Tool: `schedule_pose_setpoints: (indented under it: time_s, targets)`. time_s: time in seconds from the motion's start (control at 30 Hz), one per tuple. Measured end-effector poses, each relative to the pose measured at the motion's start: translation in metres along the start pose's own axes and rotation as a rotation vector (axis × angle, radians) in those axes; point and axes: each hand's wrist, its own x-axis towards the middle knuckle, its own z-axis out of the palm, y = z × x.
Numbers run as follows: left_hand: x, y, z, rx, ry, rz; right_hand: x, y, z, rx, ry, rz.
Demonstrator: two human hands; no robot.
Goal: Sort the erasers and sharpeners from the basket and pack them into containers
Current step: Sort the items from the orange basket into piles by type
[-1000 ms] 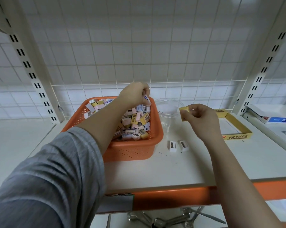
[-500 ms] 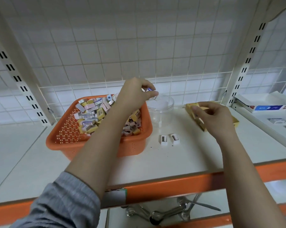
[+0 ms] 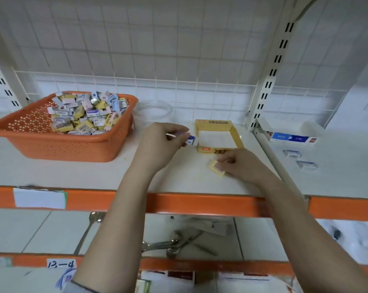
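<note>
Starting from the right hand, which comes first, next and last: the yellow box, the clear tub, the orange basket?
From the right hand:
1. Yellow box, just behind it.
2. Clear tub, farther back and to the left.
3. Orange basket, far left on the shelf.

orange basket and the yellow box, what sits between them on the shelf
In the head view, a clear plastic jar stands between the orange basket and the yellow box, toward the back. Nearer the front, the left hand holds a blue-and-white eraser there.
</note>
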Motion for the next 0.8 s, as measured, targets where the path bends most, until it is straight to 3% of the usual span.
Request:
schedule_pose_setpoints:
  time_s: [0.37,0.57,0.8]
  targets:
    - [-0.033,0.025,0.035,0.020,0.089,-0.061,-0.008,0.014,-0.009,0.037,-0.061,-0.082]
    - [-0.017,0.030,0.052,-0.006,0.049,-0.056,-0.042,0.043,-0.050,0.009,0.081,-0.176]
    - [0.006,0.055,0.124,-0.048,-0.127,0.039,-0.093,0.119,-0.081,-0.086,0.291,-0.146]
